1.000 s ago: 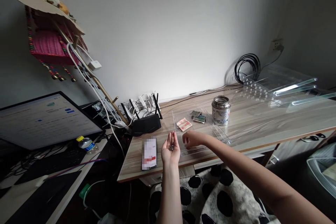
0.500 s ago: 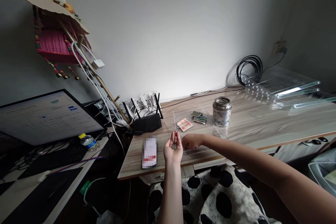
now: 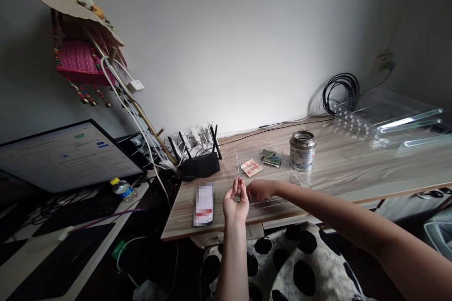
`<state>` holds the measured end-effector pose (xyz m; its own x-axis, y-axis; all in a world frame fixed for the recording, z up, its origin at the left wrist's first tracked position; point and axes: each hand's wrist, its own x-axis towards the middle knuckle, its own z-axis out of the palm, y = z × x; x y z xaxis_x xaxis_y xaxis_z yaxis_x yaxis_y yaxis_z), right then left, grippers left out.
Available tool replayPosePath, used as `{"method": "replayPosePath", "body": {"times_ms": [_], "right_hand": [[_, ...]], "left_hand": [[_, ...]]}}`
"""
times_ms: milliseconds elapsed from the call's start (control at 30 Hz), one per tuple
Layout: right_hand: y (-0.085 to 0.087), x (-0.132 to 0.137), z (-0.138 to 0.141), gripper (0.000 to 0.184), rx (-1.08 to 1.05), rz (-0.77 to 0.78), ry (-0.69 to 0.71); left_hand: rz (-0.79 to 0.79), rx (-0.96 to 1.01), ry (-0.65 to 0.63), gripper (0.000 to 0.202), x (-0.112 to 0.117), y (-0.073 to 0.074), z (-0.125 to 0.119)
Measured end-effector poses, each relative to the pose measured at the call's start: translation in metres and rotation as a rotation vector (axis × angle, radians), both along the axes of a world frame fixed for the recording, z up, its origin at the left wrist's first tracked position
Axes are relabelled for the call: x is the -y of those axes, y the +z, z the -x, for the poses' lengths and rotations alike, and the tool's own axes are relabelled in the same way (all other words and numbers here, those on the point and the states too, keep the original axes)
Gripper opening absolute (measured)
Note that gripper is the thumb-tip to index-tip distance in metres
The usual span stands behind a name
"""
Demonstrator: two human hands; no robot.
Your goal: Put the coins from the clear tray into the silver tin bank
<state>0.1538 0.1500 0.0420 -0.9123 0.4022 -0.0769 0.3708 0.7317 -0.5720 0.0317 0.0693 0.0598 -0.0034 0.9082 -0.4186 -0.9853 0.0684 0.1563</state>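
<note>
My left hand [image 3: 236, 204] is turned palm up and cupped, with a small, shiny coin [image 3: 237, 199] lying in it; whether there are more cannot be made out. Just to its right, my right hand [image 3: 260, 190] is low over the near part of a clear plastic tray [image 3: 278, 203], its fingers curled and pointing down. What those fingers hold, if anything, is hidden. Farther back in the tray lie a reddish banknote [image 3: 251, 168] and some folded green banknotes [image 3: 271, 160]. A metal tin [image 3: 302, 151] with a floral pattern stands upright at the tray's right side.
A phone [image 3: 204, 204] lies on the desk left of my hands. Behind it stands a black router [image 3: 200, 166] with cables. Clear plastic drawers or panels [image 3: 384, 122] and a coiled black cable [image 3: 341, 94] are at the right. A monitor [image 3: 70, 155] and a bottle [image 3: 123, 189] are leftward.
The whole view has shifted slightly, so things appear a little farther right. My left hand stays cupped, and the coin in it shows more clearly. My right hand remains low by the tray.
</note>
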Motion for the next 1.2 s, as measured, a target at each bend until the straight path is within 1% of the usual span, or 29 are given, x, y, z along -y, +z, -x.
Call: {"method": "replayPosePath", "body": {"times_ms": [100, 167, 267, 333, 400, 500, 567, 667, 800, 867, 967, 1033, 1133, 1200], "right_hand": [[-0.002, 0.001, -0.002, 0.011, 0.023, -0.005, -0.021], [-0.001, -0.001, -0.004, 0.011, 0.026, -0.007, -0.062], [0.005, -0.008, -0.01, 0.02, 0.021, 0.075, -0.074], [0.009, -0.012, -0.014, 0.03, 0.064, 0.148, -0.032], [0.011, -0.014, -0.016, 0.035, 0.12, 0.185, 0.009], [0.007, -0.012, -0.013, 0.03, 0.139, 0.141, 0.03], [0.002, -0.01, -0.011, 0.026, 0.135, 0.077, 0.025], [-0.003, -0.007, -0.009, 0.024, 0.143, -0.012, 0.014], [-0.003, -0.006, -0.01, 0.023, 0.148, -0.094, -0.02], [0.0, -0.007, -0.013, 0.024, 0.136, -0.068, -0.041], [0.007, -0.011, -0.021, 0.03, 0.127, 0.038, -0.056], [0.011, -0.013, -0.027, 0.034, 0.156, 0.086, -0.048], [0.012, -0.012, -0.035, 0.034, 0.221, 0.087, -0.056], [0.01, -0.009, -0.039, 0.034, 0.223, 0.074, -0.077]], "left_hand": [[0.009, 0.023, -0.001, 0.023, 0.001, -0.001, -0.001], [0.014, 0.02, -0.004, 0.023, 0.001, -0.001, -0.001], [0.016, 0.009, -0.008, 0.023, 0.001, -0.001, -0.001], [0.016, 0.007, -0.012, 0.022, 0.001, -0.001, -0.001], [0.017, 0.01, -0.014, 0.022, 0.001, -0.001, -0.002], [0.015, 0.012, -0.02, 0.023, 0.001, 0.0, -0.002], [0.013, -0.004, -0.028, 0.023, 0.001, 0.0, -0.003], [0.014, -0.033, -0.028, 0.023, 0.001, 0.0, -0.001], [0.009, -0.025, -0.012, 0.023, 0.002, -0.001, 0.001], [0.011, -0.032, -0.014, 0.023, 0.003, 0.0, 0.002], [0.017, -0.014, -0.018, 0.023, 0.003, 0.0, 0.0], [0.017, 0.01, -0.018, 0.023, 0.003, 0.001, -0.001], [0.013, 0.009, -0.02, 0.023, 0.002, 0.001, -0.004], [0.015, -0.014, -0.021, 0.023, 0.002, 0.002, -0.006]]}}
